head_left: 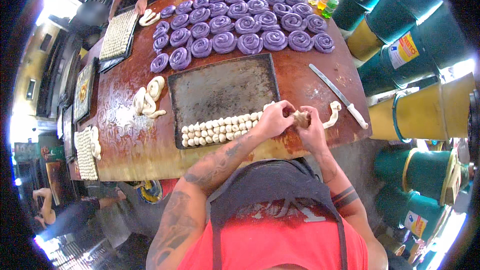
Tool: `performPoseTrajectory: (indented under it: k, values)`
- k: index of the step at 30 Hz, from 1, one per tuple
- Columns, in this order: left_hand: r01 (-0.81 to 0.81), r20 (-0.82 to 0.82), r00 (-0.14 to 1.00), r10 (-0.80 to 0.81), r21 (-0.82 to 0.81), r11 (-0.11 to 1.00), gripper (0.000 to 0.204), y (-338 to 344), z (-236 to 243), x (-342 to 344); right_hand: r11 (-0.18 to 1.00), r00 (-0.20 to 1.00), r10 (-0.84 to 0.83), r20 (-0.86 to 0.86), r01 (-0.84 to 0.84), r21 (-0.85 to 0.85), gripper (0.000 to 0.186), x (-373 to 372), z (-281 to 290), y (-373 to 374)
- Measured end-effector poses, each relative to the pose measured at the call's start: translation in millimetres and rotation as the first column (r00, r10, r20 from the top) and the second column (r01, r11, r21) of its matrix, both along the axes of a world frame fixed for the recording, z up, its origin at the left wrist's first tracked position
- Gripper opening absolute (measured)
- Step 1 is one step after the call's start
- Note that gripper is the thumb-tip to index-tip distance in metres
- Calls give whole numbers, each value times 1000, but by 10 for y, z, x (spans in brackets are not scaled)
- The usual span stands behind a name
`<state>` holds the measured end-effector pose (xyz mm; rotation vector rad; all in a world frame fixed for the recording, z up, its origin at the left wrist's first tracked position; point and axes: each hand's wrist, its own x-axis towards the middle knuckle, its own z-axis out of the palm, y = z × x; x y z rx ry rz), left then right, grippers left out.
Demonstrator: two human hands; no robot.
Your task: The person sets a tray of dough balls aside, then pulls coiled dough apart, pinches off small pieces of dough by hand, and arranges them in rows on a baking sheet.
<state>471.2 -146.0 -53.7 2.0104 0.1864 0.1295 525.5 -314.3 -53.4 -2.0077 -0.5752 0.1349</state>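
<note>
You're shaping a dough lump, pinched between your closed left hand and right hand beside the tray, apparently sealing it; next, set it in the row of dough pieces.

Single head-worn fisheye view, looking steeply down over chest and forearms onto the brown table, close above its near edge; far end recedes toward the top, edges bending near the rim.
</note>
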Motion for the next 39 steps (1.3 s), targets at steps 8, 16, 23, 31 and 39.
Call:
performPoseTrajectory:
  k: [8, 16, 23, 31, 39]
  values:
    - [-110, -350, 936, 20, -240, 965, 29, 119, -32, -191, 862, 852, 453, -265, -493, -113, 17, 271, 41, -51]
    - [-523, 12, 837, 548, 311, 793, 18, 604, -416, -306, 809, 837, 518, 179, -411, -420, 44, 501, -567, -14]
    - [-279, -60, 929, 366, 534, 798, 34, 494, -536, -302, 856, 367, 437, -821, 110, 504, 18, 926, -242, -247]
    - [-297, -74, 954, 292, -73, 952, 21, 119, 54, 172, 914, 854, 204, -478, -341, -220, 24, 815, -164, 96]
    - [-220, 87, 972, 218, 22, 975, 24, -94, 33, 145, 914, 877, 378, -298, -405, -34, 31, 629, -35, 196]
